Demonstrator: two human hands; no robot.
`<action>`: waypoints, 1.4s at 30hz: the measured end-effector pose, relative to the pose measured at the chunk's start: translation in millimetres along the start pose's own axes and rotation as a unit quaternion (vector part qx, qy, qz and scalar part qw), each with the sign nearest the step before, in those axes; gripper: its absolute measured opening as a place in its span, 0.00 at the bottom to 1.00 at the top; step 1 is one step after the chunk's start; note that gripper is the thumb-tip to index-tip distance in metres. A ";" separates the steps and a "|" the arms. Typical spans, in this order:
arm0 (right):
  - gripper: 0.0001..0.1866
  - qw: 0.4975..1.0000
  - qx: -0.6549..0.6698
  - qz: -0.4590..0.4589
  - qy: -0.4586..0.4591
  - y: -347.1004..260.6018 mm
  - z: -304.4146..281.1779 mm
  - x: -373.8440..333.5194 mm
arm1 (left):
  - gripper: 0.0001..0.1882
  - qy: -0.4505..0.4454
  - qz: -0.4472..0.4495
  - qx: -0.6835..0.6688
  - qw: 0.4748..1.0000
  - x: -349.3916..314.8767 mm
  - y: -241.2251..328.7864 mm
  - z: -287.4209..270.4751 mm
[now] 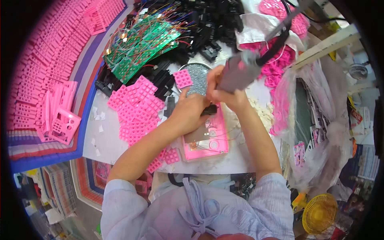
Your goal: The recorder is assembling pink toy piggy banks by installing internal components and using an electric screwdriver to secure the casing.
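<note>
My right hand [222,95] is wrapped round a grey powered screwdriver [240,73], blurred, with a dark cable at its upper end. The tool's tip is hidden behind my hands. Below it lies a pink plastic casing [224,149], open side up, with a brown board [197,136] and round recesses inside. My left hand [189,113] is closed over the casing's far part, its fingers on a small black plastic part [209,109]. Just beyond the hands stands a round dish of small metal screws [196,74], with a pink keypad [183,79] at its left rim.
Pink keypads [136,110] are heaped left of the casing. Green circuit boards with wires [146,46] and black plastic parts [212,24] pile up behind. Stacked pink casings [48,60] fill the far left. Cream-coloured small pieces [260,112] and bright pink parts [273,74] lie right.
</note>
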State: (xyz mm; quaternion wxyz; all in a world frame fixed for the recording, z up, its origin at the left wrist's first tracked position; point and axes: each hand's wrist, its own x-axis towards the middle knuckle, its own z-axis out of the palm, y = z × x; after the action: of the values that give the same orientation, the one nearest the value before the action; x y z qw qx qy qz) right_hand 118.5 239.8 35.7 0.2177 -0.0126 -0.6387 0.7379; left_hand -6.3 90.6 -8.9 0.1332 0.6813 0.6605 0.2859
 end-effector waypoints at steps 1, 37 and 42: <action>0.32 0.998 0.051 -0.036 -0.025 -3.8 -5.9 5.5 | 0.20 -0.006 0.014 -0.007 1.000 1.0 5.0 -7.7; 0.05 0.842 -0.527 0.103 0.051 -18.7 17.8 -110.3 | 0.22 -0.050 0.072 -0.063 0.994 -112.7 50.0 -23.9; 0.06 0.777 -0.622 0.099 0.012 11.7 44.8 -99.6 | 0.30 -0.058 0.105 0.024 0.992 -87.8 50.6 12.7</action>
State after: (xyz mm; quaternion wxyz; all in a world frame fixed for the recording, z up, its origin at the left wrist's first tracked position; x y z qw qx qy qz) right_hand 191.7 163.2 7.0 0.0961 -0.2173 -0.9511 0.1974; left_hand 45.8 2.8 -9.5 0.1240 0.7655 0.5828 0.2428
